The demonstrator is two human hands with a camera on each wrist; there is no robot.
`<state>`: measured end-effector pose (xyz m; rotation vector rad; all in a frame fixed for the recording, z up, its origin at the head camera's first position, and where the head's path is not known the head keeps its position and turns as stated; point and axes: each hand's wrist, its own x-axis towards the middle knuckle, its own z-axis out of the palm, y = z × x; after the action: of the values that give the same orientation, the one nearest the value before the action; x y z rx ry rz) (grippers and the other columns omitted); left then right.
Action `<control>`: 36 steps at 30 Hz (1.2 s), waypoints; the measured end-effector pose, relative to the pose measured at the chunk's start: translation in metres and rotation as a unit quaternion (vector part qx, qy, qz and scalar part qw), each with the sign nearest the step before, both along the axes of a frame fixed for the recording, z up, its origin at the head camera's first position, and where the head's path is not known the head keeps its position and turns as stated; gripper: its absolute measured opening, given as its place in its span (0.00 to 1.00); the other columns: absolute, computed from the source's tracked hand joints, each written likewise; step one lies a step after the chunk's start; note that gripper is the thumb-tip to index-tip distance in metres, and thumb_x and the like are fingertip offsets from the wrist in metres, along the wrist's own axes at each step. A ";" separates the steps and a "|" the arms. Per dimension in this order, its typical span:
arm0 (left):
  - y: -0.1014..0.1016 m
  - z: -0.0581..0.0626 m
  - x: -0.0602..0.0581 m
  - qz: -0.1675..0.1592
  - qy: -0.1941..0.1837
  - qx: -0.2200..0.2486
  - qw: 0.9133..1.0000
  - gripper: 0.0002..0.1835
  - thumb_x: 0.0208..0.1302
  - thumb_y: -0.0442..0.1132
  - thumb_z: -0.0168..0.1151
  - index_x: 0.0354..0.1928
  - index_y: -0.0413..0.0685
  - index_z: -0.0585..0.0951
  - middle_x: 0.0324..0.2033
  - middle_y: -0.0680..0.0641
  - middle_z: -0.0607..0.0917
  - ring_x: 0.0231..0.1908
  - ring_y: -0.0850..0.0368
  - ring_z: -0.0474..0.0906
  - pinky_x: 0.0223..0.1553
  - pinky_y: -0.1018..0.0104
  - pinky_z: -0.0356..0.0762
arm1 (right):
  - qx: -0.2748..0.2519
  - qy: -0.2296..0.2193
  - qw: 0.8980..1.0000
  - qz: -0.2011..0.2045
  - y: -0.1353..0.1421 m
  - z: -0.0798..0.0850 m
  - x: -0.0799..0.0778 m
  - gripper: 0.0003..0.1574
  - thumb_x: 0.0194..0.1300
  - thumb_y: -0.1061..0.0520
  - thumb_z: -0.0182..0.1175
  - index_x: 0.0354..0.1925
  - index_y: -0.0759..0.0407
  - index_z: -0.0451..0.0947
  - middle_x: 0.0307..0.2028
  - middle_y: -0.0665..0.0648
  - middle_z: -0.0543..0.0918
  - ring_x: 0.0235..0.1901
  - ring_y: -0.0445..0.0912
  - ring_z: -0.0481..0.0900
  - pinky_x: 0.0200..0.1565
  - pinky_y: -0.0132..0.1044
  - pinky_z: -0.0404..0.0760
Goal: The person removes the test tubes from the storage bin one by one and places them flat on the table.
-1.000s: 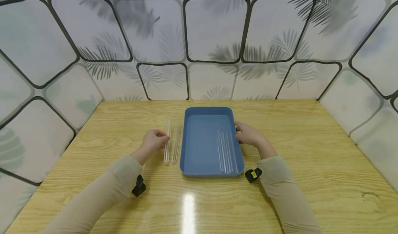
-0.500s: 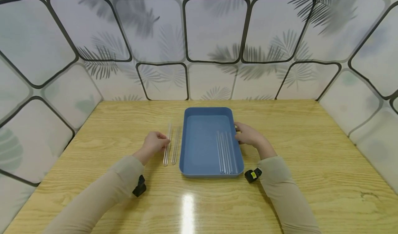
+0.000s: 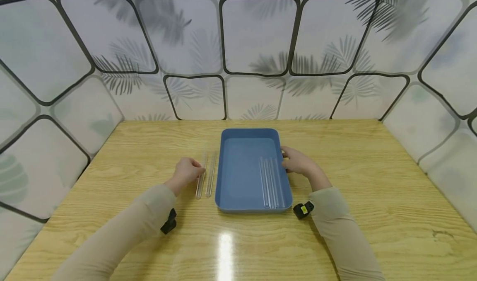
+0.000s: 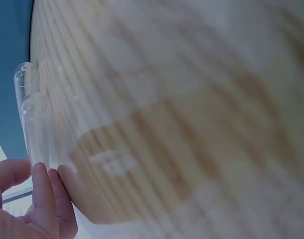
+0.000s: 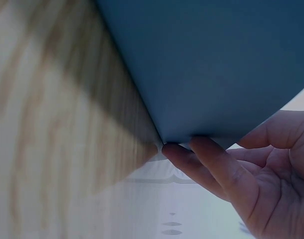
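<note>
My left hand (image 3: pixel 187 173) pinches a clear glass test tube (image 3: pixel 199 190) between thumb and fingers, left of the tray. Its rounded end points toward me, as the left wrist view also shows (image 4: pixel 37 124). A second test tube (image 3: pixel 210 175) lies beside it on the table, close to the tray's left wall. The blue rectangular tray (image 3: pixel 238 169) holds several clear test tubes (image 3: pixel 271 185) side by side along its right part. My right hand (image 3: pixel 299 163) holds the tray's right side, fingertips (image 5: pixel 204 147) against the outer wall and thumb at the rim.
Everything stands on a light wood-grain table (image 3: pixel 372 190). Patterned fabric walls (image 3: pixel 257 36) enclose its back and both sides. A bright light reflection lies on the table in front of the tray.
My left hand has shifted slightly right and toward me with the pinched test tube, which now lies nearly parallel to its neighbour. The right hand and tray have stayed put.
</note>
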<state>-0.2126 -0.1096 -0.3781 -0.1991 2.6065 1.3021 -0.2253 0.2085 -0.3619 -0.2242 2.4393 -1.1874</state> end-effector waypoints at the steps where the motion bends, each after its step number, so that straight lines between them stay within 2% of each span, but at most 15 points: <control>1: 0.000 0.000 0.000 -0.002 0.001 -0.008 1.000 0.08 0.57 0.32 0.57 0.33 0.31 0.76 0.27 0.41 0.77 0.22 0.57 0.74 0.24 0.66 0.76 | 0.000 -0.001 1.000 0.000 0.000 0.000 0.000 0.40 0.58 0.71 0.39 0.67 0.68 0.37 0.62 0.74 0.51 0.56 0.62 0.61 0.42 0.46 0.76; 5: 0.001 -0.002 -0.003 -0.006 0.007 -0.033 0.999 0.07 0.56 0.33 0.57 0.32 0.32 0.77 0.24 0.43 0.78 0.18 0.58 0.73 0.21 0.68 0.73 | -0.001 -0.002 1.000 0.001 0.000 0.000 -0.001 0.40 0.59 0.71 0.39 0.66 0.68 0.36 0.62 0.74 0.51 0.56 0.63 0.60 0.42 0.46 0.75; 17: 0.001 -0.003 -0.005 -0.021 0.015 -0.047 0.999 0.07 0.56 0.33 0.58 0.31 0.33 0.76 0.21 0.44 0.77 0.16 0.59 0.71 0.19 0.68 0.70 | 0.000 -0.002 1.000 0.002 0.001 0.000 -0.001 0.40 0.59 0.70 0.39 0.66 0.68 0.36 0.62 0.74 0.50 0.57 0.63 0.60 0.44 0.47 0.75; 36: 0.001 -0.003 -0.005 -0.013 0.010 -0.045 0.999 0.10 0.58 0.34 0.57 0.35 0.31 0.76 0.32 0.39 0.78 0.21 0.57 0.74 0.25 0.66 0.76 | 0.004 0.009 1.000 0.004 0.002 -0.003 -0.002 0.39 0.59 0.70 0.39 0.66 0.69 0.38 0.62 0.74 0.51 0.58 0.63 0.58 0.43 0.46 0.75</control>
<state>-0.2180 -0.1082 -0.3808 -0.1673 2.6781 1.1871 -0.2275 0.2108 -0.3649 -0.2430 2.4549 -1.1766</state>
